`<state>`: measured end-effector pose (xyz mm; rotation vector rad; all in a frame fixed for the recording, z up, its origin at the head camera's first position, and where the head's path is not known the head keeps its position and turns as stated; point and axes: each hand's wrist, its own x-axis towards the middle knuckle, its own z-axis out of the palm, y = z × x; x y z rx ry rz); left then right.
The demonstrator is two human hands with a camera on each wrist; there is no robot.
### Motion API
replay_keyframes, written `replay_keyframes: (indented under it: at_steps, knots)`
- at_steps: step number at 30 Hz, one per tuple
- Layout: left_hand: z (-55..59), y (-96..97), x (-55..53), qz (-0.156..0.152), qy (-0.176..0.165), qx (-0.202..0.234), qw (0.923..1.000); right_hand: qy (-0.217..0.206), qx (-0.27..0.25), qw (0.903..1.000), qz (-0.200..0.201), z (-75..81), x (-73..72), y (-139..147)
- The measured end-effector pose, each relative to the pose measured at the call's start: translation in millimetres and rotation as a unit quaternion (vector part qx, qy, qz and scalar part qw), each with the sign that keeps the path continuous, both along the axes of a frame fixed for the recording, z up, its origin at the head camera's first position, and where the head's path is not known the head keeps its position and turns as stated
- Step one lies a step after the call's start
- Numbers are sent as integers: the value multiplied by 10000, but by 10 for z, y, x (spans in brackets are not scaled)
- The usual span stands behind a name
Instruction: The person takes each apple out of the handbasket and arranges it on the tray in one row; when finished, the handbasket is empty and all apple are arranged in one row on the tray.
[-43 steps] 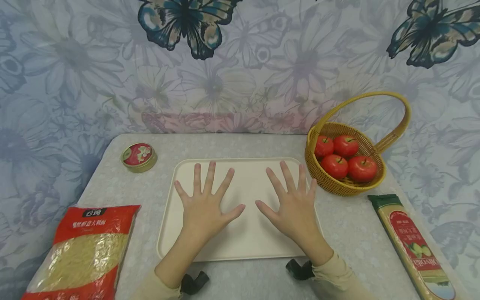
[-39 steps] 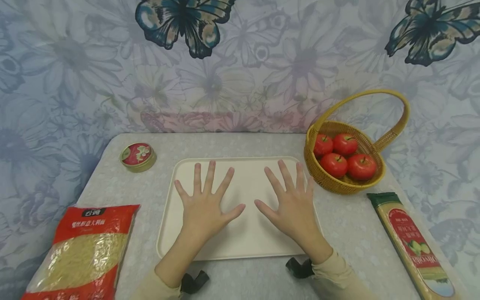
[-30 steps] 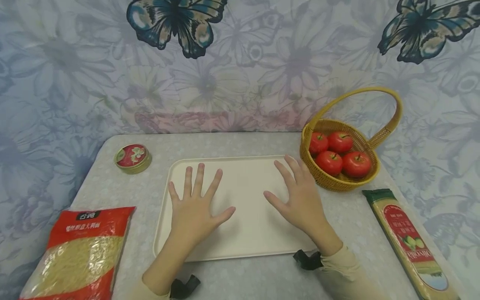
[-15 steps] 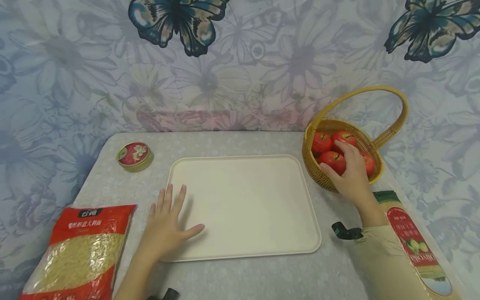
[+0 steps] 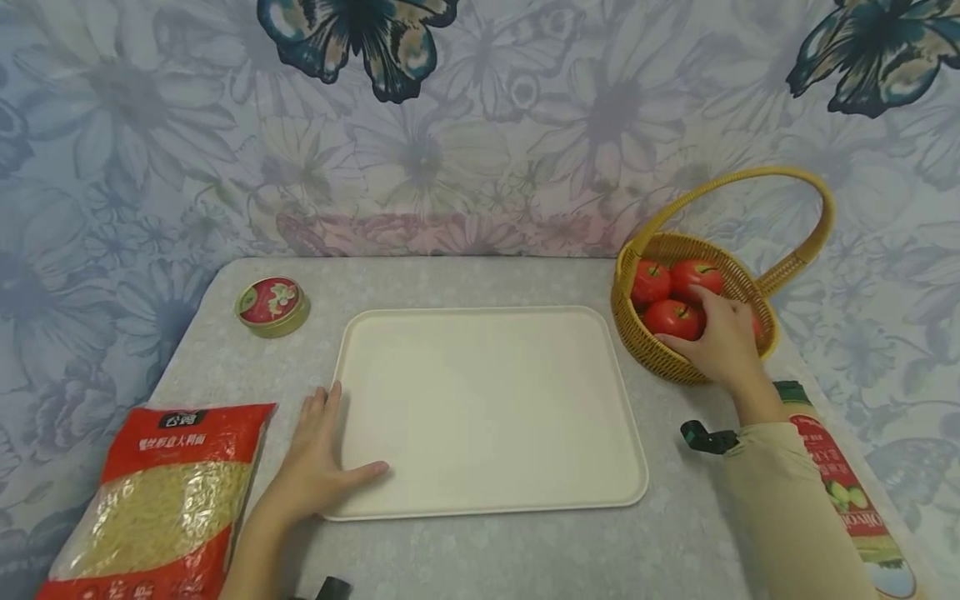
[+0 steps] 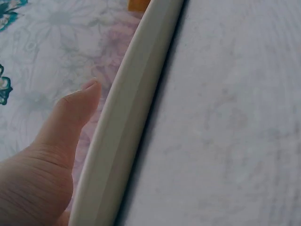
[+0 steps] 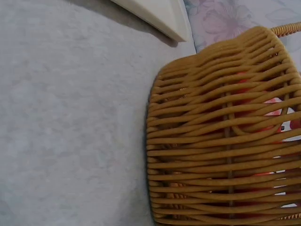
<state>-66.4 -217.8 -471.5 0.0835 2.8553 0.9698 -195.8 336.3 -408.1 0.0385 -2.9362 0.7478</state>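
In the head view my right hand [image 5: 723, 346] reaches into the yellow wicker basket [image 5: 660, 354]. Its thumb and fingers curve round the front-right red apple [image 5: 757, 327], which they mostly cover. Other red apples [image 5: 672, 320] lie beside it. The right wrist view shows the woven basket side [image 7: 221, 141] but not the fingers. My left hand [image 5: 311, 467] is at the left edge of the cream tray [image 5: 487, 408], fingers extended along the rim and thumb spread over the tray. The left wrist view has the thumb [image 6: 70, 113] beside the tray's rim [image 6: 122, 113].
A red bag of pasta [image 5: 165, 500] lies at the left. Behind it sits a round tin [image 5: 272, 307]. A long pasta packet [image 5: 847, 492] at the right is partly under my right forearm. A patterned cloth wall [image 5: 480, 125] rises behind the table.
Both hands were spread above the tray. My right hand has moved right into the basket and closed round an apple. My left hand has moved left and down to the tray's left edge.
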Motion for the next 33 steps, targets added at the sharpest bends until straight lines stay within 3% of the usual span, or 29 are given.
replay_keyframes:
  at_steps: [6,13,19,26,33]
  knots:
    - [-61,-26,11,139,65,120,9998,-430,371,9984,-41,4,-98,27]
    - [-105,-45,32,49,230,35,9997,-739,675,9950,60,-16,-124,27]
    - [-86,-87,63,-45,5,-17,10000,-959,981,9905,131,12,-142,-18]
    - [-72,-155,81,-366,-218,43,9991,-884,1173,9889,229,12,-169,-17]
    - [-80,-201,117,-577,-194,162,9980,-647,799,9946,120,-2,-153,-6]
